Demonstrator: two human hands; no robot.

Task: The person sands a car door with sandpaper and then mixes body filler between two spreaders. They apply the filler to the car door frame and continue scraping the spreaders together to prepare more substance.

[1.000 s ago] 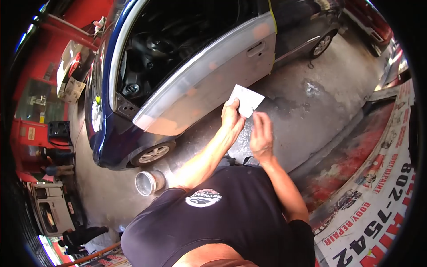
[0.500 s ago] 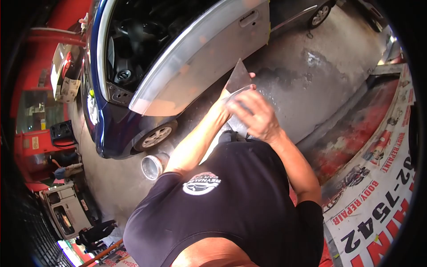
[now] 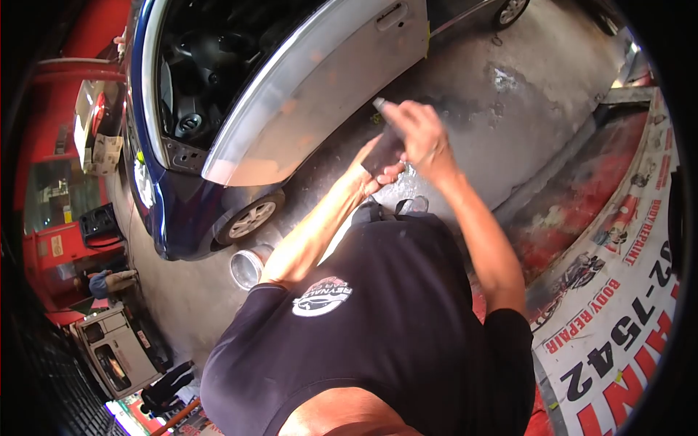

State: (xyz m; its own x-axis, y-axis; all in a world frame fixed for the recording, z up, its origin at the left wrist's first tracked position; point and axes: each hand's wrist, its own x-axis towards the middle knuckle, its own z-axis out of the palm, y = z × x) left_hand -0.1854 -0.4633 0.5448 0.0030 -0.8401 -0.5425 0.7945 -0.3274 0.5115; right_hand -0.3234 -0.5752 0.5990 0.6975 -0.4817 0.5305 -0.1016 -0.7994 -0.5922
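The left hand (image 3: 379,166) and right hand (image 3: 420,134) are pressed together, both clamped on a sheet (image 3: 381,147), which is held just off the lower edge of the car door (image 3: 327,80). A second ago the sheet was spread flat and pale between parted hands; now it is folded into a dark strip and mostly covered by fingers. The door's edge is not touched. Open floor (image 3: 509,138) is seen beside the door, and a metal can (image 3: 247,267) is set near the door's front end.
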